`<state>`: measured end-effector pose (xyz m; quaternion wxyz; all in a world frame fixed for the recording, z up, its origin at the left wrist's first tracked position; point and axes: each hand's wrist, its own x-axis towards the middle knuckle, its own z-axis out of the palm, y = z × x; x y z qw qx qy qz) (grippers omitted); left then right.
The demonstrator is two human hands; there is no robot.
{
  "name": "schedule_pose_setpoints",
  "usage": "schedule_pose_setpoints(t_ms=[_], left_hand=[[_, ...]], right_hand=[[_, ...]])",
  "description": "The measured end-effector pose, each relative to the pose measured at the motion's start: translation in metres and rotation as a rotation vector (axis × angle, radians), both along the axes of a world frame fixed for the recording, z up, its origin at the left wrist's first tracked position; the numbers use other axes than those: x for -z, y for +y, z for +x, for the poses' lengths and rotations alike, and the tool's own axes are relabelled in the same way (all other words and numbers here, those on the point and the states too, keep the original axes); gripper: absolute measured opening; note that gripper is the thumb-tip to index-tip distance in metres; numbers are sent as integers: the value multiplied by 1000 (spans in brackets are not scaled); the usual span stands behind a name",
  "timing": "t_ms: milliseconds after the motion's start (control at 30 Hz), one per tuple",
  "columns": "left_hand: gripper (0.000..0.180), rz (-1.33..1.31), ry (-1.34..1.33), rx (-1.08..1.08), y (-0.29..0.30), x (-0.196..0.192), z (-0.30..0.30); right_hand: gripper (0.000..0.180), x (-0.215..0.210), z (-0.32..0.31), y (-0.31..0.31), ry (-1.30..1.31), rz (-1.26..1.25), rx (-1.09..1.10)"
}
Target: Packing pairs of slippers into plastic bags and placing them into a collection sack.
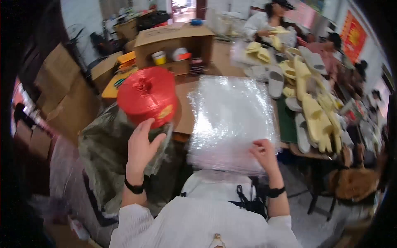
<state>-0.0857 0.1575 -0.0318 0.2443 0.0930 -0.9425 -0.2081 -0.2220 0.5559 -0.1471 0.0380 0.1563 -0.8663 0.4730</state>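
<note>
My left hand (142, 144) has its fingers and thumb apart and holds nothing. Its fingertips are next to the lower side of a big red roll of plastic twine (144, 93); I cannot tell whether they touch. A stack of shiny clear plastic bags (233, 115) lies on the table in front of me. Over the right side of that stack, near its front corner, is my right hand (265, 155). Its fingers are bent in toward the thumb in a pinch. Whatever may be between them is too blurred to make out.
Yellow and pale grey slippers (312, 113) are heaped to the right. An open cardboard box (173, 39) holding small containers stands behind the roll. A dark green sack (111, 153) hangs at the left. Another person (269, 20) handles yellow slippers at the far right.
</note>
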Motion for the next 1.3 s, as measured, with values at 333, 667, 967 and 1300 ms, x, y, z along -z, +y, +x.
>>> schedule_pose_setpoints(t_ms=[333,667,967,1300], left_hand=[[60,-116,-18,725,132,93,-106],[55,-106,-115,691,129,130,-123],[54,-117,-56,682,128,132,-118],[54,-148,-93,668,130,133,-121]], right_hand=[[28,-24,0,33,120,-22,87],[66,-42,-86,169,327,851,1076],[54,-33,-102,204,425,155,829],[38,-123,-49,95,857,8,440]])
